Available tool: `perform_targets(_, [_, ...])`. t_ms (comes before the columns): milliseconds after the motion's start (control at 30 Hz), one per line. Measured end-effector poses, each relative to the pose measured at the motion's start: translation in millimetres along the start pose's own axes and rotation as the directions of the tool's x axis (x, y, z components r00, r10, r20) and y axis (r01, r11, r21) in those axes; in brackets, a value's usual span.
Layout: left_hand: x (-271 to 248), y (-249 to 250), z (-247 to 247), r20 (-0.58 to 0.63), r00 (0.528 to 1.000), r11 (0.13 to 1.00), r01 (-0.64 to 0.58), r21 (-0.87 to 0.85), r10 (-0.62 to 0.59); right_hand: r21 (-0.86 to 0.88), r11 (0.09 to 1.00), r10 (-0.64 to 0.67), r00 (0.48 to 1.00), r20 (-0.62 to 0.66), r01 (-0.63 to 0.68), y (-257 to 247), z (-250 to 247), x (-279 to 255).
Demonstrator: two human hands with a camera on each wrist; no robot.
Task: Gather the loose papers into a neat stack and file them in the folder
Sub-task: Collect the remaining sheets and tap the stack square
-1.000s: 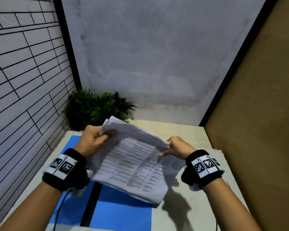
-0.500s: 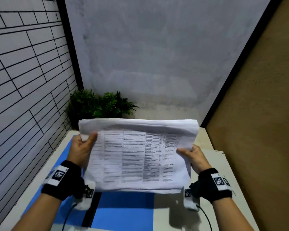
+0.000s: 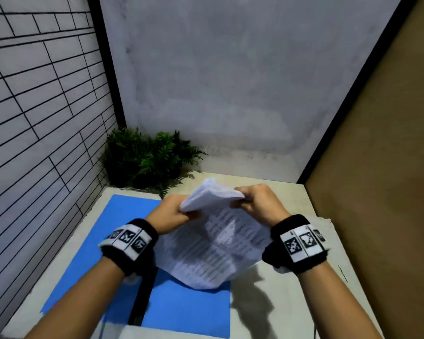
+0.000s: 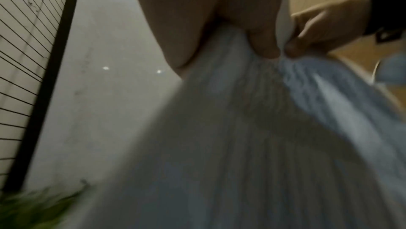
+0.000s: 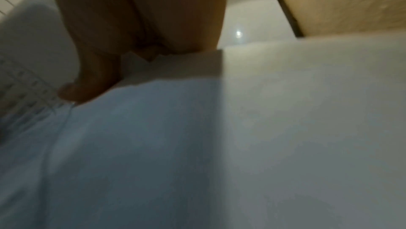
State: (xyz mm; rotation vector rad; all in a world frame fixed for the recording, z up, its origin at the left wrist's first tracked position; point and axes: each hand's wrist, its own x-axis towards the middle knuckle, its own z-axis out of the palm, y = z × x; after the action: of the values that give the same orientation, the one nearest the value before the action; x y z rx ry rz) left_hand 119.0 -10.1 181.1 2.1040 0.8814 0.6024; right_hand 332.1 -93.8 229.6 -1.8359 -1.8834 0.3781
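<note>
A sheaf of white printed papers (image 3: 213, 250) hangs in the air over the open blue folder (image 3: 181, 311), tilted with a corner pointing down. My left hand (image 3: 171, 214) grips the sheaf's upper left edge. My right hand (image 3: 255, 201) grips its upper right edge, close to the left hand. The top of the sheaf (image 3: 211, 194) bulges up between the two hands. The left wrist view shows the papers (image 4: 252, 137) under my left hand's fingers (image 4: 263, 48), blurred. In the right wrist view the papers (image 5: 131, 137) fill the lower left, blurred. The folder lies flat with a black spine (image 3: 145, 292).
A green potted plant (image 3: 147, 157) stands at the table's back left corner. A tiled wall (image 3: 34, 130) runs along the left and a brown panel (image 3: 377, 167) along the right. Bare beige tabletop (image 3: 279, 302) shows to the right of the folder.
The sheaf was held wide and upright facing me half a second ago. Now both hands have come close together near its top and the papers are turned, one corner down.
</note>
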Motion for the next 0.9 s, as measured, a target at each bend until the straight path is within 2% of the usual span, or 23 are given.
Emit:
perform_targets(67, [5,17,5,-0.104,0.994,0.994,-0.032,-0.109,0.021,-0.074,0.997,-0.026,1.0,-0.006,0.025,-14,-3,4])
perform_targets(133, [4,17,6,-0.204,0.979,0.975,-0.038,-0.221,-0.008,-0.113,0.994,-0.009,1.0,0.011,0.01,-16,-11,7])
perform_targets(267, [-3,9,-9,-0.378,0.92,0.922,-0.056,-0.383,-0.101,-0.196,0.978,0.08,0.996,0.037,-0.071,16,-29,2])
perform_targets(300, [-5,11,-13,-0.409,0.906,0.907,-0.078,-0.414,-0.109,-0.172,0.98,0.109,0.993,0.042,-0.1,25,-34,-1])
perform_targets(333, [-7,10,-16,-0.419,0.9,0.89,-0.086,-0.448,-0.123,-0.076,0.99,0.121,0.992,0.029,-0.118,33,-35,-4])
perform_targets(400, [-11,12,-19,-0.436,0.889,0.855,-0.112,-0.506,-0.141,0.221,0.965,0.157,0.987,-0.047,-0.143,41,-27,-8])
perform_targets(433, [-11,13,-18,-0.437,0.887,0.842,-0.117,-0.526,-0.15,0.397,0.91,0.182,0.976,-0.116,-0.123,41,-21,-10])
perform_targets(500, [-11,13,-11,-0.424,0.886,0.812,-0.105,-0.574,-0.185,0.745,0.663,0.292,0.942,-0.163,-0.077,43,-3,-13])
perform_targets(533, [-11,11,-6,-0.415,0.887,0.783,-0.11,-0.613,-0.2,0.825,0.562,0.342,0.924,-0.171,-0.056,44,7,-13])
perform_targets(567, [-13,9,-1,-0.398,0.893,0.746,-0.119,-0.656,-0.208,0.854,0.518,0.378,0.907,-0.188,-0.039,44,14,-12])
perform_targets(600, [-15,5,2,-0.385,0.893,0.713,-0.112,-0.693,-0.233,0.864,0.503,0.389,0.897,-0.211,-0.015,44,18,-13])
perform_targets(700, [-17,-11,4,-0.351,0.9,0.717,-0.066,-0.694,-0.257,0.869,0.49,0.372,0.884,-0.284,0.073,47,23,-20])
perform_targets(800, [-24,-14,1,-0.169,0.973,0.714,-0.006,-0.7,-0.158,0.912,0.411,0.36,0.918,-0.168,0.005,61,39,-37])
perform_targets(867, [-28,-19,12,-0.078,0.98,0.707,0.077,-0.703,-0.184,0.905,0.407,0.394,0.917,-0.055,-0.121,68,55,-44])
perform_targets(900, [-28,-22,19,-0.046,0.973,0.691,0.127,-0.712,-0.226,0.904,0.402,0.402,0.915,-0.032,-0.145,68,62,-47])
